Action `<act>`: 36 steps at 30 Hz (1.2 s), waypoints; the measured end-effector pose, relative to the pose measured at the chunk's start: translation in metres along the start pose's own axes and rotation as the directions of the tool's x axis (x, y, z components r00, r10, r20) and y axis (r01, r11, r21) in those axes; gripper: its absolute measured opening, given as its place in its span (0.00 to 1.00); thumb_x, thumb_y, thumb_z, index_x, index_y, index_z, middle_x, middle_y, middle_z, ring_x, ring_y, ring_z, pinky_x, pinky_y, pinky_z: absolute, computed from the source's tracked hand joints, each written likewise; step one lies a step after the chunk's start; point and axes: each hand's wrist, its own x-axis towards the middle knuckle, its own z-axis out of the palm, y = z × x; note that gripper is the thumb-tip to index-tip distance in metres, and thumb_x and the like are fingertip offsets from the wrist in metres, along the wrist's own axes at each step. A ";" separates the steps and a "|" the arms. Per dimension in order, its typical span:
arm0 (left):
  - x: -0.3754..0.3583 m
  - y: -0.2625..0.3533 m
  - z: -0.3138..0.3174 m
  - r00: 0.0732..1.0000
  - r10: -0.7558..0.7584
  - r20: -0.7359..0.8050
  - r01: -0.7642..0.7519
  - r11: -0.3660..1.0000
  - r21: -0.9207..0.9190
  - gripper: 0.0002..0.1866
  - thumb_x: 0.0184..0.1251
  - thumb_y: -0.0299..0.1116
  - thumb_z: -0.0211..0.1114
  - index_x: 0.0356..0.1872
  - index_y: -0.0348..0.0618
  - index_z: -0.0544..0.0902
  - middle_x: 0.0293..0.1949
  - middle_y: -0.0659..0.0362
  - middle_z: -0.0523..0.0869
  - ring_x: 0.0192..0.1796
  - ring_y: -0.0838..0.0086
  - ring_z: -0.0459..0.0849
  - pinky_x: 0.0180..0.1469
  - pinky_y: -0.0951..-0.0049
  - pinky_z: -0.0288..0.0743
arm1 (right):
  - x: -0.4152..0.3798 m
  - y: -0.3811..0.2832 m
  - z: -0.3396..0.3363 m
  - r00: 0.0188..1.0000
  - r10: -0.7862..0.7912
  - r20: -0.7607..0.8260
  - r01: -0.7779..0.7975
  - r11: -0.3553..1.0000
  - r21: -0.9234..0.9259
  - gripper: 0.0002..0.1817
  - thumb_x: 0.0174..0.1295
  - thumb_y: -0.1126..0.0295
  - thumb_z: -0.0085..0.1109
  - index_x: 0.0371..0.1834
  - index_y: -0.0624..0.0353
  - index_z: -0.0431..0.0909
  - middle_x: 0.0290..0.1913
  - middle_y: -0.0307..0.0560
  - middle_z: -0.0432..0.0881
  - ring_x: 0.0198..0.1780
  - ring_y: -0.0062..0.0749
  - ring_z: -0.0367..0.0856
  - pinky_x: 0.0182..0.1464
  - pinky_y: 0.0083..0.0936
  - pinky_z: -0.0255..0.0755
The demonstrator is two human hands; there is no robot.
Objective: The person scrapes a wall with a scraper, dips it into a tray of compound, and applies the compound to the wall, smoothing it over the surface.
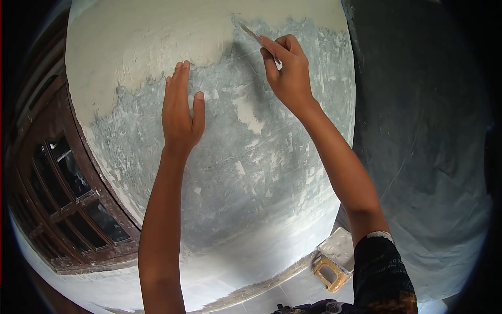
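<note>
A wall [225, 172] fills the middle of the head view, its upper part covered with a smooth cream layer of filler [141, 36] that ends in a ragged lower edge. Below that edge the surface is grey with whitish patches. My right hand [288, 76] grips a putty knife [251, 33] by its handle, fingers wrapped round it. Its blade points up and left, right at the border of cream and grey. My left hand [181, 115] is open, fingers stretched upward and thumb apart, overlapping the wall just below the ragged edge.
To the left is a brown wooden window frame [97, 254] with dark glass panes. A dark sheet [418, 141] hangs on the right. Low at the right, a yellowish stool [334, 285] stands on the tiled floor [293, 288], with a container of pale paste [339, 247] on it.
</note>
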 end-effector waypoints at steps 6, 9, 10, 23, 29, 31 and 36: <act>-0.016 -0.015 0.014 1.000 0.012 0.017 -0.013 0.993 0.115 0.30 0.73 0.33 0.54 0.73 0.29 0.65 0.72 0.41 0.72 0.77 0.49 0.66 0.78 0.46 0.55 | 0.038 0.039 0.042 0.930 -0.368 0.016 0.337 0.833 -0.439 0.22 0.51 0.79 0.67 0.53 0.57 0.83 0.40 0.43 0.77 0.44 0.41 0.76 0.40 0.36 0.79; -0.018 -0.016 0.015 0.998 0.053 0.034 -0.056 0.994 0.096 0.31 0.73 0.34 0.55 0.73 0.29 0.65 0.72 0.41 0.73 0.77 0.49 0.66 0.78 0.46 0.55 | 0.040 0.054 0.051 0.913 -0.408 0.021 0.367 0.797 -0.481 0.22 0.50 0.80 0.66 0.52 0.57 0.83 0.40 0.43 0.78 0.45 0.41 0.77 0.41 0.36 0.79; -0.018 -0.017 0.015 0.998 0.060 0.031 -0.063 0.992 0.109 0.31 0.73 0.34 0.55 0.73 0.29 0.65 0.72 0.41 0.73 0.77 0.49 0.66 0.78 0.46 0.55 | 0.039 0.059 0.052 0.893 -0.447 0.058 0.415 0.765 -0.492 0.23 0.49 0.80 0.66 0.52 0.58 0.83 0.40 0.43 0.79 0.44 0.41 0.78 0.40 0.35 0.79; -0.019 -0.017 0.017 0.997 0.051 0.058 -0.059 0.987 0.146 0.29 0.79 0.37 0.48 0.75 0.32 0.63 0.74 0.45 0.70 0.79 0.51 0.63 0.80 0.47 0.50 | 0.049 0.048 0.040 0.916 -0.398 0.052 0.383 0.830 -0.404 0.19 0.51 0.80 0.64 0.49 0.61 0.81 0.37 0.45 0.81 0.44 0.43 0.84 0.37 0.38 0.81; -0.017 -0.015 0.016 0.997 0.059 0.042 -0.064 0.985 0.158 0.30 0.74 0.36 0.55 0.73 0.30 0.67 0.72 0.42 0.73 0.77 0.49 0.67 0.78 0.47 0.55 | 0.004 0.048 0.042 0.926 -0.329 0.185 0.377 0.836 -0.399 0.19 0.54 0.79 0.64 0.51 0.58 0.82 0.36 0.46 0.81 0.43 0.44 0.84 0.39 0.40 0.80; -0.017 -0.013 0.014 0.997 0.057 0.051 -0.064 0.986 0.154 0.30 0.74 0.36 0.55 0.73 0.30 0.67 0.72 0.42 0.73 0.77 0.49 0.67 0.78 0.47 0.55 | -0.011 0.039 0.033 0.928 -0.315 0.199 0.367 0.864 -0.344 0.15 0.55 0.79 0.61 0.47 0.60 0.81 0.36 0.47 0.81 0.44 0.45 0.84 0.38 0.41 0.81; -0.018 -0.014 0.016 0.998 0.040 0.053 -0.049 0.986 0.162 0.30 0.74 0.35 0.55 0.72 0.29 0.67 0.72 0.42 0.73 0.77 0.49 0.67 0.78 0.47 0.55 | 0.049 0.044 0.040 0.930 -0.339 0.145 0.368 0.865 -0.341 0.13 0.57 0.80 0.56 0.45 0.60 0.81 0.35 0.48 0.82 0.42 0.47 0.83 0.38 0.42 0.80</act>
